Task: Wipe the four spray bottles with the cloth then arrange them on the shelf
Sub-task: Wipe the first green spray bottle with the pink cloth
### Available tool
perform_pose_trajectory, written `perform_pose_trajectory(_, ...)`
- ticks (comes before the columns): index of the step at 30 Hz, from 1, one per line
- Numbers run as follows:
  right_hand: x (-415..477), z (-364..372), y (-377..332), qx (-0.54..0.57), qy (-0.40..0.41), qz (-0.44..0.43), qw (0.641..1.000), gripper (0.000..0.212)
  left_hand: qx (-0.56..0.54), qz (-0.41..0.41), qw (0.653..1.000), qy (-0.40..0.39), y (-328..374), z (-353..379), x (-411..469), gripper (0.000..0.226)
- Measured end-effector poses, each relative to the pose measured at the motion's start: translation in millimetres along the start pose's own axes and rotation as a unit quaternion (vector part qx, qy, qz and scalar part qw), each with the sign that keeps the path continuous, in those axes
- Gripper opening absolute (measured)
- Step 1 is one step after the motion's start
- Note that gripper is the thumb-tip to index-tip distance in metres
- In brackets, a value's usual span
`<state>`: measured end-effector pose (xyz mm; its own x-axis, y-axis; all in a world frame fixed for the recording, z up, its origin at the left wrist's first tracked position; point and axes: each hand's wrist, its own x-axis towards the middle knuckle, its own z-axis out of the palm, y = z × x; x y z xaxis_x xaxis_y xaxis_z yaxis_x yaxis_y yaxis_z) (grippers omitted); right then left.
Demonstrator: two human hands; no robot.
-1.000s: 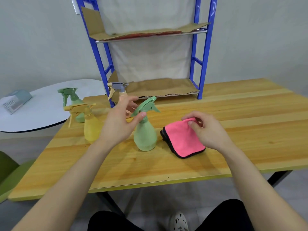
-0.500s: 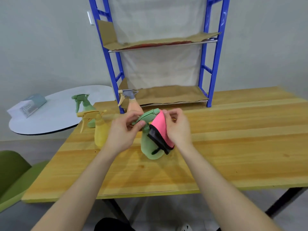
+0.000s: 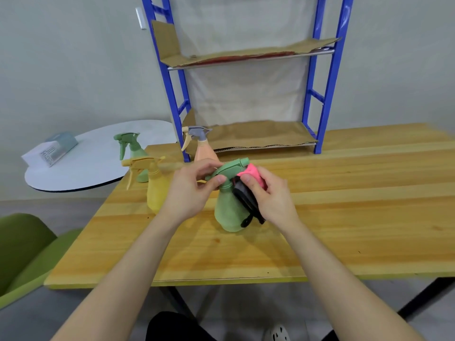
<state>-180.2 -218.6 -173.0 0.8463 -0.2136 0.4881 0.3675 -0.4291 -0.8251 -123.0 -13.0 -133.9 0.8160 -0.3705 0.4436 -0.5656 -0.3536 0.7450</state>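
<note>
Centrally, left hand (image 3: 189, 193) gripping bottle (image 3: 227, 212), cloth (image 3: 254, 172) touching

The peach spray bottle (image 3: 205, 153) is crowding the left front post (image 3: 172, 94) of the blue shelf (image 3: 330, 94), while its cardboard-lined lower tier (image 3: 261, 135) is lying open toward the right.

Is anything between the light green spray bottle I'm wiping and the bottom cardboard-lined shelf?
Partly: the peach spray bottle with a grey trigger stands by the blue rack's left post, between the light green spray bottle and the left end of the cardboard-lined bottom shelf. The rest of that shelf's front looks open.
</note>
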Motion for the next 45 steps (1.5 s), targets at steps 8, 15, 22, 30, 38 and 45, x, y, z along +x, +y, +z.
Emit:
perform_pose_trajectory(8,12.4,-20.7,-20.6,0.136,0.144,0.089,0.976,0.031,0.043,-0.007,0.999,-0.015,7.6,5.9,10.7,0.021)
perform_pose_trajectory(15,13.1,-14.7,-13.4,-0.108,-0.003,-0.047,0.993,0.027,0.038,-0.008,0.999,-0.019,6.6,5.2,9.5,0.022)
perform_pose_trajectory(22,14.3,-28.1,11.2,0.1,0.152,0.088,0.979,0.021,0.044,-0.027,0.998,-0.035,1.3,3.5,15.1,0.022)
perform_pose_trajectory(30,39.5,-21.8,-29.0,-0.165,-0.116,-0.076,0.976,0.026,0.047,-0.022,0.998,-0.027,-0.1,2.2,15.3,0.021)
perform_pose_trajectory(38,5.4,-3.0,-5.3,0.033,0.084,0.038,0.995,0.04,0.02,-0.03,0.999,-0.03,5.8,8.9,16.3,0.015)
perform_pose_trajectory(45,5.1,1.0,8.9,-0.023,0.042,0.015,0.999,0.02,0.017,-0.042,0.999,-0.024,3.6,3.3,13.2,0.019)
